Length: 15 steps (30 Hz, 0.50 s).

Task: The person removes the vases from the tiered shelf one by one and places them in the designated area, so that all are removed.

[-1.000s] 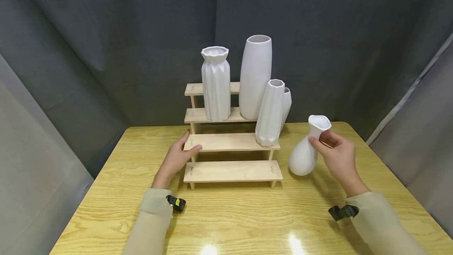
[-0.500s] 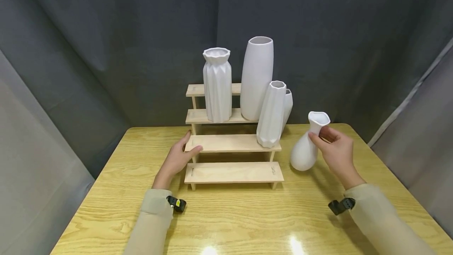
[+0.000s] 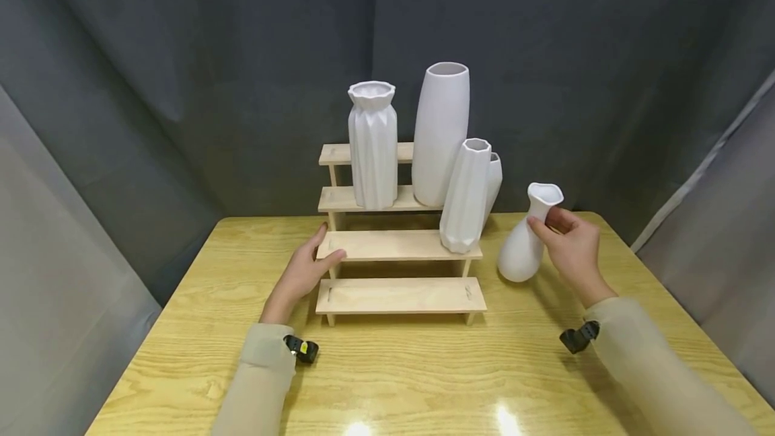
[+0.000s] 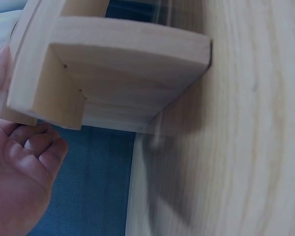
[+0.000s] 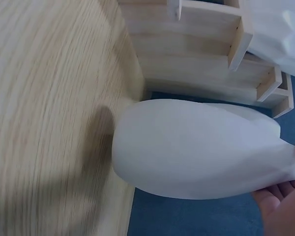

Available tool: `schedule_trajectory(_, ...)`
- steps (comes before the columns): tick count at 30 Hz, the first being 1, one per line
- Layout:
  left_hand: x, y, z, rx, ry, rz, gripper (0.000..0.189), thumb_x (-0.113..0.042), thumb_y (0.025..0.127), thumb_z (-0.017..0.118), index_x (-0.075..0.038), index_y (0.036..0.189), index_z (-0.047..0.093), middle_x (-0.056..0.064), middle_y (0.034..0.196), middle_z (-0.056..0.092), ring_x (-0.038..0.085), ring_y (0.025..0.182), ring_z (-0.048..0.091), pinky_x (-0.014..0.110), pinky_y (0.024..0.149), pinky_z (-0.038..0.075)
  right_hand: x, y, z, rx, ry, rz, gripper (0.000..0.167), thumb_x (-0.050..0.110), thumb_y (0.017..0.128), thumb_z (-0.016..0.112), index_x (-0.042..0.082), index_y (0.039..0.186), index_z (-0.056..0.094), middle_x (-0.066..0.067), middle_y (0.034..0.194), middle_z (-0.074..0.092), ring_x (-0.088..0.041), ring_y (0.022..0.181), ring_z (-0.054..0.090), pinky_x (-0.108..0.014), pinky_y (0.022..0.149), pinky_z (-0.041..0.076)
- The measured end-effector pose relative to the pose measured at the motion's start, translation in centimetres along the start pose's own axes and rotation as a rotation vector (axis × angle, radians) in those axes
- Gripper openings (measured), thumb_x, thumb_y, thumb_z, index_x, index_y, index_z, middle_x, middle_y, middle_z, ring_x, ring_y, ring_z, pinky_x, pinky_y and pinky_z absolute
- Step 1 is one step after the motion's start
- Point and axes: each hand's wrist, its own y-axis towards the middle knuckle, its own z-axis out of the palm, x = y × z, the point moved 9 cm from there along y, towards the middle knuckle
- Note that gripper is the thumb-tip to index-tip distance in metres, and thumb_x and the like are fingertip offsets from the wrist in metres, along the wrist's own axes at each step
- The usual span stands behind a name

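Observation:
In the head view my right hand (image 3: 572, 244) pinches the neck of a small white vase (image 3: 521, 252), which leans with its flared mouth toward upper right. Its rounded belly (image 5: 196, 147) hangs close over the table in the right wrist view, shadow beside it. My left hand (image 3: 303, 273) holds the left end of the wooden tiered stand (image 3: 399, 295), thumb over a middle step; curled fingers (image 4: 39, 142) show beside the wood in the left wrist view. Upright on the stand are a pleated vase (image 3: 373, 153), a tall smooth vase (image 3: 442, 133) and a slim faceted vase (image 3: 465, 200).
Another white vase (image 3: 493, 184) shows partly behind the faceted one, at the stand's right. The stand is on a wood-grain table (image 3: 387, 375). A dark curtain (image 3: 242, 86) hangs behind the table, and grey cloth (image 3: 720, 221) hangs at the right.
My right hand has moved the small vase away, toward the table's back edge, and brought it a little more upright. My left hand keeps its place on the stand.

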Motion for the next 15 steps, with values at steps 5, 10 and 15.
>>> schedule_trajectory(5, -0.3, 0.1, -0.2, 0.001, 0.003, 0.018, 0.095, -0.062, 0.089, 0.062, -0.014, 0.159, 0.018, 0.002, 0.163, 0.016, 0.022, 0.148, 0.013, 0.044, 0.119, 0.016, -0.5, 0.8, 0.2, -0.016, 0.003, -0.002, 0.049, 0.035, 0.088, 0.076, -0.001, 0.121, 0.068, -0.018, 0.119, 0.067, -0.015, 0.106, 0.064, -0.019, 0.084, 0.052)
schedule_trajectory(10, -0.6, -0.1, -0.1, 0.0, 0.014, 0.018, 0.093, -0.059, 0.091, 0.062, -0.013, 0.159, 0.018, 0.003, 0.163, 0.016, 0.026, 0.148, 0.014, 0.046, 0.119, 0.016, -1.1, 1.7, 0.7, -0.021, 0.0, -0.002, 0.048, 0.034, 0.089, 0.075, -0.002, 0.12, 0.068, -0.018, 0.118, 0.067, -0.017, 0.106, 0.065, -0.02, 0.085, 0.052)
schedule_trajectory(15, -0.6, -0.2, 0.0, 0.003, 0.013, 0.002, 0.093, -0.059, 0.091, 0.062, -0.014, 0.159, 0.018, 0.002, 0.163, 0.015, 0.025, 0.148, 0.013, 0.046, 0.119, 0.016, -1.3, 2.5, 1.1, -0.032, -0.006, -0.005, 0.048, 0.035, 0.089, 0.074, -0.001, 0.121, 0.069, -0.018, 0.119, 0.068, -0.022, 0.108, 0.064, -0.02, 0.085, 0.052)
